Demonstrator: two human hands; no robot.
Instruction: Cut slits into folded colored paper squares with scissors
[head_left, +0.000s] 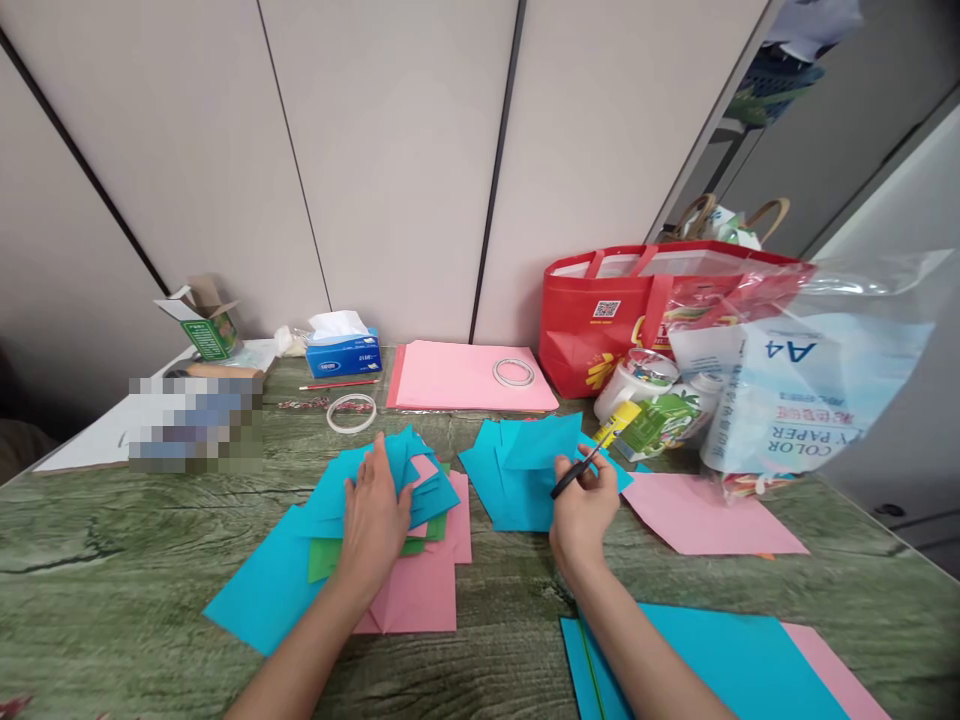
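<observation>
My left hand (pixel 373 515) lies flat, fingers stretched, on a loose pile of blue paper pieces (pixel 322 495). Green paper (pixel 322 560) and pink paper (pixel 420 590) stick out from under that pile. My right hand (pixel 585 510) is closed around a pair of scissors (pixel 574 476) with black handles, the blades pointing up and away. Its fingers are at the edge of a blue paper piece (pixel 544 442); I cannot tell whether they pinch it. More blue pieces (pixel 517 505) lie beneath, on the table.
Pink sheets (pixel 465 378) with a tape roll (pixel 514 373) lie at the back. Another tape roll (pixel 351 413), a pencil (pixel 341 384) and a tissue box (pixel 343 355) are left. A red bag (pixel 592 340), glue stick (pixel 618 422) and plastic paper bag (pixel 817 380) stand right. Blue sheets (pixel 720 650) lie in front.
</observation>
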